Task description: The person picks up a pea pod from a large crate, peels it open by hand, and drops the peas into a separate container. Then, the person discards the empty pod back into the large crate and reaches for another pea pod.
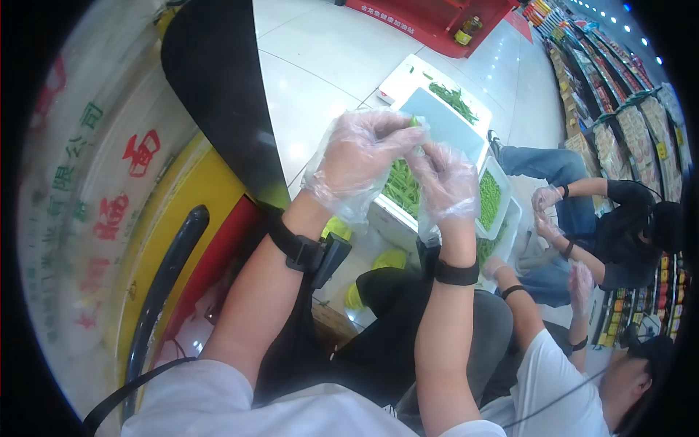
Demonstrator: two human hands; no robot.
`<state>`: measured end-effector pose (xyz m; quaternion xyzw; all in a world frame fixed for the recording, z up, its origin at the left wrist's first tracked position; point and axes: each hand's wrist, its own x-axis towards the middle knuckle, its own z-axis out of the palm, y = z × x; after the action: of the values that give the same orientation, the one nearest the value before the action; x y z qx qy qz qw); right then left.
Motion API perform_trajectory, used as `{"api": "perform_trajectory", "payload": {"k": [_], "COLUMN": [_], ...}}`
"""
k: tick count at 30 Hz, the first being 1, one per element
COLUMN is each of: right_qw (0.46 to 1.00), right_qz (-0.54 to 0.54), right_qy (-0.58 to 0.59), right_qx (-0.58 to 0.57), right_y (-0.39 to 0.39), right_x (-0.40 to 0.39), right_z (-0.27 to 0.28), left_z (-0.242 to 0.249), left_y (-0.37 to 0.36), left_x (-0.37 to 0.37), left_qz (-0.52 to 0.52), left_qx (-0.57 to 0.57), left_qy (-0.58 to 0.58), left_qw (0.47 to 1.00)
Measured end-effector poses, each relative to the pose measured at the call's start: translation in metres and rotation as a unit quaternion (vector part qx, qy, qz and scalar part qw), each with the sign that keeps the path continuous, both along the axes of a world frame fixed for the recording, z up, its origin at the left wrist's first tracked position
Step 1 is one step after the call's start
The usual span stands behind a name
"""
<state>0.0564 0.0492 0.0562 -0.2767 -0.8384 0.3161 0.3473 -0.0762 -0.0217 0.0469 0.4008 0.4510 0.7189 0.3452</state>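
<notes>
Both my hands wear clear, crinkled plastic gloves and are raised close together, fingertips nearly meeting. My left hand (368, 149) is closed in a pinch on a green pea pod (415, 121); only a small bit of it shows. My right hand (445, 178) is also closed, its fingertips against the same spot, and the glove hides most of the grip. Below them, a white box holds a heap of green pods (402, 186). To the right, shelled green peas (490, 198) fill a white container.
A pale blue-grey lid or tray (437, 120) and more pods (454, 102) lie beyond my hands. Two other people with gloved hands (546, 197) sit at the right. A red display stand (429, 29) is at the top, a yellow-and-red fixture (175, 240) on the left, and shelves on the far right.
</notes>
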Motion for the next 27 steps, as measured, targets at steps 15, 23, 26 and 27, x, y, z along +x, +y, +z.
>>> {"api": "perform_trajectory", "payload": {"k": [15,23,26,27], "right_qw": [0.995,0.994,0.995,0.996], "right_qz": [-0.003,-0.001,-0.024,-0.041], "right_qy": [0.022,0.014,0.005,0.002], "right_qx": [0.098,0.112,0.097,0.077], "right_y": [-0.001,-0.001,-0.003,-0.004], "right_x": [0.003,0.001,0.001,0.001], "right_z": [-0.005,-0.005,-0.004,-0.003], "left_z": [0.004,0.005,-0.002,-0.003], "left_y": [-0.002,-0.003,0.005,0.007], "left_x": [0.011,0.010,0.011,0.012], "left_qz": [0.042,0.064,0.046,0.030], "left_qx": [0.024,0.014,0.027,0.042], "left_qy": [-0.015,0.005,-0.031,-0.080], "left_qw": [0.999,0.998,0.998,0.995]}}
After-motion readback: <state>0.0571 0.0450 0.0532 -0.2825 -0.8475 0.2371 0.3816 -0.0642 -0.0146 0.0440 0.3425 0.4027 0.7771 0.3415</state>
